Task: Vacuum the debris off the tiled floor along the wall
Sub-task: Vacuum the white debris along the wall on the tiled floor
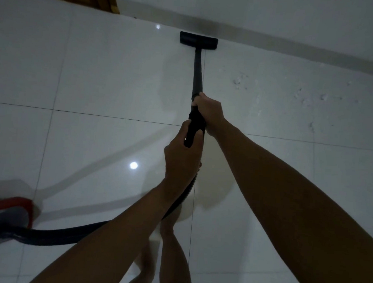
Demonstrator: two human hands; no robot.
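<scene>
While both hands grip a black vacuum wand (pixel 197 72), its floor head (pixel 198 41) sits at the wall (pixel 274 18).
Right hand (pixel 207 112) holds higher, left hand (pixel 181 156) lower. Debris (pixel 309 95) speckles the glossy white tiled floor (pixel 98 71) to the right. Red vacuum body (pixel 6 214) at left; no writing readable.

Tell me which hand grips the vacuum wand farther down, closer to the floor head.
The right hand: it grips the wand ahead of the left hand, nearer the floor head.

Two hands showing, left hand (pixel 181 160) and right hand (pixel 207 113), one vacuum wand (pixel 197 70) with one floor head (pixel 198 41), one hose (pixel 68 232), one vacuum body (pixel 6 213) sitting lower left, two light reflections (pixel 133 165) glinting, debris specks (pixel 240 81) too blurred for counting
</scene>
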